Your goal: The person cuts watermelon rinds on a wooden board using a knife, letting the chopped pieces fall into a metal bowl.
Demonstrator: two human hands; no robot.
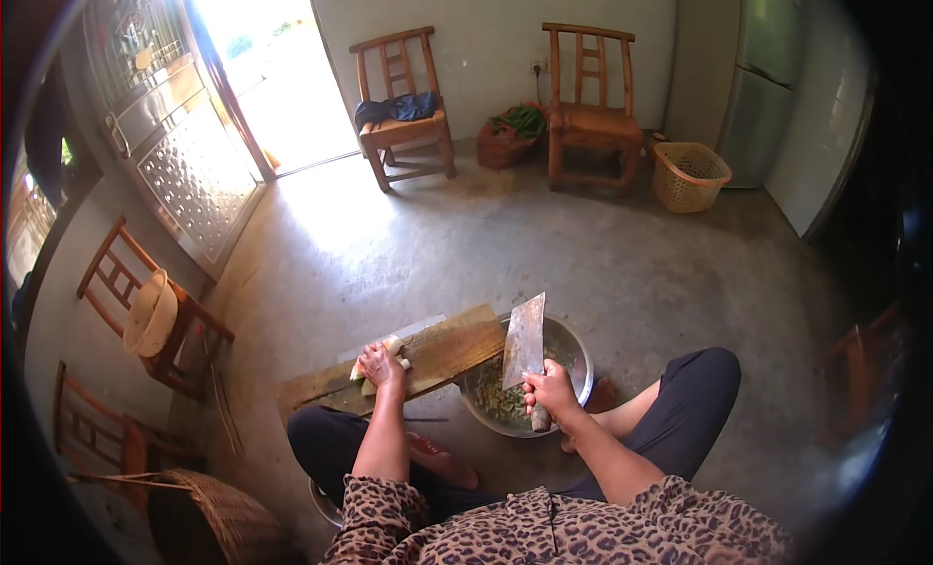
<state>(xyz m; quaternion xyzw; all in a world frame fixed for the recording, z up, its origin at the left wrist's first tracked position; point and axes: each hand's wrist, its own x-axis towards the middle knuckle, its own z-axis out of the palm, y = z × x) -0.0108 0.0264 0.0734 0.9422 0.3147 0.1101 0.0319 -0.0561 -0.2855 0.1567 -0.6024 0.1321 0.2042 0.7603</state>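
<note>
My right hand (552, 395) is wrapped round the wooden handle of a cleaver (525, 343). Its broad, stained blade points up and away from me, above a metal basin (586, 371). Chopped greenish vegetable bits (501, 398) lie inside the basin. On a long wooden board (457, 346), slanting up to the basin's rim, my left hand (383, 366) closes over pale, whitish-green vegetable stalks (394, 344). My fingers partly hide the stalks, so their exact kind cannot be made out.
Two wooden chairs (593, 118) stand by the far wall, with a red bag of greens (513, 136) between them. A plastic basket (688, 176) sits near the fridge (763, 89). At left are more chairs, a straw hat (152, 314) and a woven basket (219, 516).
</note>
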